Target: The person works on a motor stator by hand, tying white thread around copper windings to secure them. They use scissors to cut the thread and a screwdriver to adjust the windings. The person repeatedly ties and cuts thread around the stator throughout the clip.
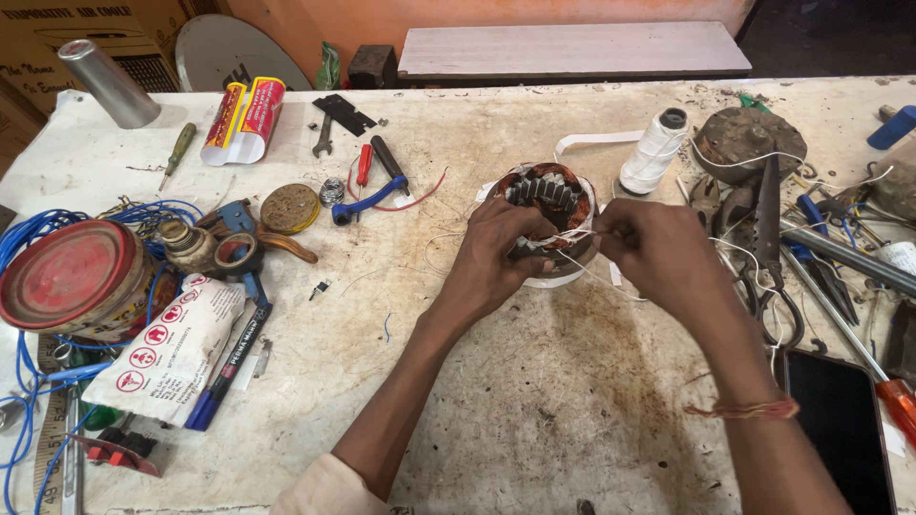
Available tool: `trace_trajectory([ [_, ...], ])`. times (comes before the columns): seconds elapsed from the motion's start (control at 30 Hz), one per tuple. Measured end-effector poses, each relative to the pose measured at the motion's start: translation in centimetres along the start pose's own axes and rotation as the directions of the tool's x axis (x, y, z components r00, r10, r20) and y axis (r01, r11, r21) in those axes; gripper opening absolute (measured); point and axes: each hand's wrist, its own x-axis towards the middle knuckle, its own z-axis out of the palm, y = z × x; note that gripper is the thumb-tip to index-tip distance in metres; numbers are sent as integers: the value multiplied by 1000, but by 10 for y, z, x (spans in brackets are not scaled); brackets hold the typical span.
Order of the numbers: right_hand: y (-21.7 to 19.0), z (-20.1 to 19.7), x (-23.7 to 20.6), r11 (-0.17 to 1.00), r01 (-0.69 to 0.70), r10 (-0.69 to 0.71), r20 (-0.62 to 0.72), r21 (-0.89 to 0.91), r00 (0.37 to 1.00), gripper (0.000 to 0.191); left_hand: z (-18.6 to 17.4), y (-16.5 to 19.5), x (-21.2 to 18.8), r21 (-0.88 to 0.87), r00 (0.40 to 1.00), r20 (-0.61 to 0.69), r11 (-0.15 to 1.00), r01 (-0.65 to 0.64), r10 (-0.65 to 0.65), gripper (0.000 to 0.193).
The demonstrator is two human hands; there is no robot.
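Observation:
A round motor stator (548,195) with copper windings and a grey toothed core sits on the stained workbench (534,401). My left hand (496,256) grips its near rim, fingers pinching white thread against the winding. My right hand (658,250) pinches the same white thread (584,234) just right of the stator and holds it taut. A loose end of the thread trails down onto the bench between my hands.
A white thread spool (655,153) and a rusty round part (750,141) stand behind right. Scissors (769,250), pliers and screwdrivers crowd the right edge beside a dark phone (840,429). At left lie a red tin (72,277), blue wire, tape rolls, a marker and a printed packet.

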Motion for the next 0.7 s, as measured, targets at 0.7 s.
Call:
trace_trajectory([
  [0.7, 47, -43, -27, 840, -285, 309, -23, -461, 951, 36, 2, 0, 0, -6, 999, 11, 999, 36, -36, 34],
])
